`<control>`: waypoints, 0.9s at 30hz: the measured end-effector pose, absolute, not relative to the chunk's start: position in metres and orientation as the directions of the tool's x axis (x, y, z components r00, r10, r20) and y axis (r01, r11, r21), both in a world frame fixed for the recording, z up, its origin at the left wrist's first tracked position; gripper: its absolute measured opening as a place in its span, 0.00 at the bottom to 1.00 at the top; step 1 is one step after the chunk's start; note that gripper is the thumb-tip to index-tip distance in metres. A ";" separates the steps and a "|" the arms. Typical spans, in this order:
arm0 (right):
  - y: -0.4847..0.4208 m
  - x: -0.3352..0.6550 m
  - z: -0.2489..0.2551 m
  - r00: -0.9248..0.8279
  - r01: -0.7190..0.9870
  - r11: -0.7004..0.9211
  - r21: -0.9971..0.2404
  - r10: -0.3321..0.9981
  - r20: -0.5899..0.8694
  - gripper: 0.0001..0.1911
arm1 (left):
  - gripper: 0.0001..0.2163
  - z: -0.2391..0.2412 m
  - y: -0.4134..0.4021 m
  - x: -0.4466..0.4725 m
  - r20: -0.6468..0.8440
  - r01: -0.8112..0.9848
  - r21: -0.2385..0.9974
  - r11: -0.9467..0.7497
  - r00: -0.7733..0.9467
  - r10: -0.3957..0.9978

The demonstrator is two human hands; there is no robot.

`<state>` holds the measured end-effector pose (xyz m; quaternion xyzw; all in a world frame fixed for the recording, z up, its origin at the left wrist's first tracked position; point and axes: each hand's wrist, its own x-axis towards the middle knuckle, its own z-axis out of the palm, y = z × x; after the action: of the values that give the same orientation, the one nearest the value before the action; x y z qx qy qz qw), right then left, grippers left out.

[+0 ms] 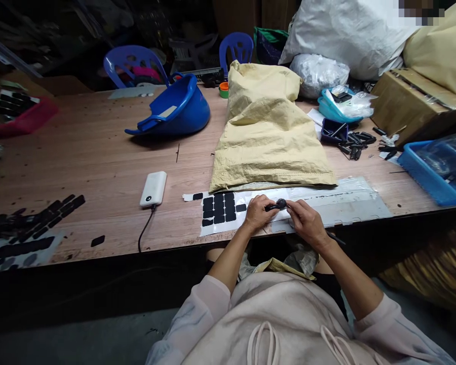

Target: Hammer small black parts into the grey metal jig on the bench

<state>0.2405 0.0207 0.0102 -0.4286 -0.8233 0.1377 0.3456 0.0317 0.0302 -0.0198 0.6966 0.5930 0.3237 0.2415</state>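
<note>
Both hands meet over the front edge of the table around a small black part with a round knob-like end [280, 203]. My left hand [259, 212] is closed on its left side, and my right hand [307, 223] pinches at its right side. What kind of part it is I cannot make out. Just left of my left hand lies a white backing sheet [213, 230] bearing rows of black rounded stickers [219, 207]. A yellowish woven sack [273, 147] lies flat beyond my hands.
A white power bank [153, 188] with a black cable lies left. Behind it sits a blue plastic scoop [182, 109]. Black parts [355, 144] lie loose at right, near a blue tray [433, 172] and a cardboard box [418, 104]. More black strips [53, 218] lie far left.
</note>
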 end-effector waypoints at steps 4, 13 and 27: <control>0.019 0.237 0.008 -0.407 0.631 0.595 -0.498 0.800 0.441 0.18 | 0.05 -0.018 0.030 0.032 0.160 0.678 0.711 -0.188 0.104 0.982; 0.025 0.243 0.010 -0.362 0.661 0.561 -0.498 0.820 0.443 0.17 | 0.05 -0.018 0.031 0.033 0.167 0.679 0.708 -0.191 0.102 0.981; 0.049 0.275 0.008 -0.307 0.774 0.505 -0.382 0.827 0.471 0.15 | 0.06 -0.017 0.030 0.032 0.163 0.682 0.710 -0.174 0.082 0.983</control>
<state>0.2753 0.0493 0.0083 -0.4959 -0.8073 0.0417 0.3171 0.0321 0.0303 -0.0168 0.6965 0.5977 0.3194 0.2358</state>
